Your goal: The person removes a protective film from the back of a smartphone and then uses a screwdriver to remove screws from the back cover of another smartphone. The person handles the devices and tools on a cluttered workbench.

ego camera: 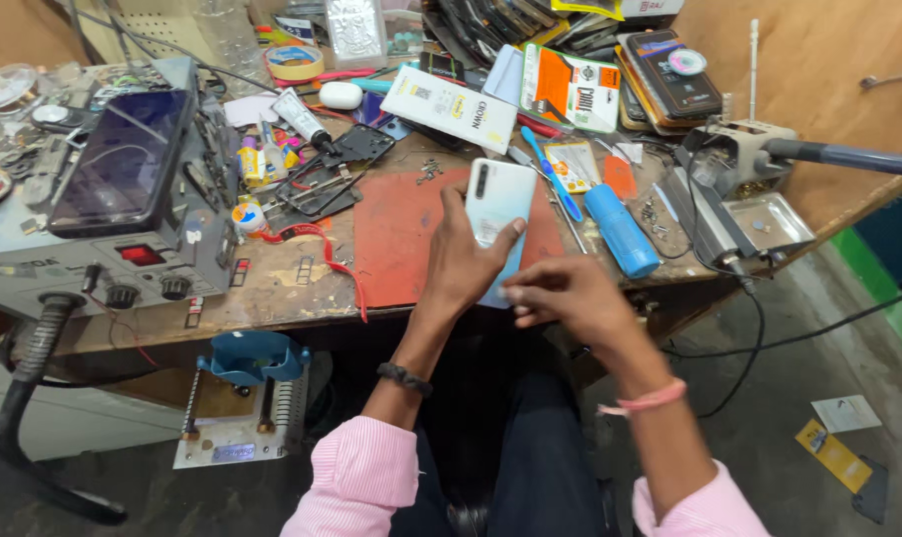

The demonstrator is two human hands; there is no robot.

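Grey metal casing marks the bench power unit (103,261) at the far left of the surface (272,293), with a dark phone (123,159) lying on its top and a thick hose running down from its front. Just right of it lie small glue bottles, a white tube (300,117) and a black phone frame (333,169). A red mat (401,234) covers the middle of the surface. Over that mat the left hand (463,261) grasps a pale white-blue phone (498,204), back side up with its camera strip near the top; the thumb presses on its back. The right hand (565,296), fingers curled, touches the phone's lower end, and I cannot tell whether it pinches anything. Both wrists wear bands below pink sleeves. Right of the phone lie a blue screwdriver (552,174) and a blue cylinder (621,231). Behind them sit a white box (449,107) and an orange-and-white package (570,88). At the far right stands a small steel tray (769,221)
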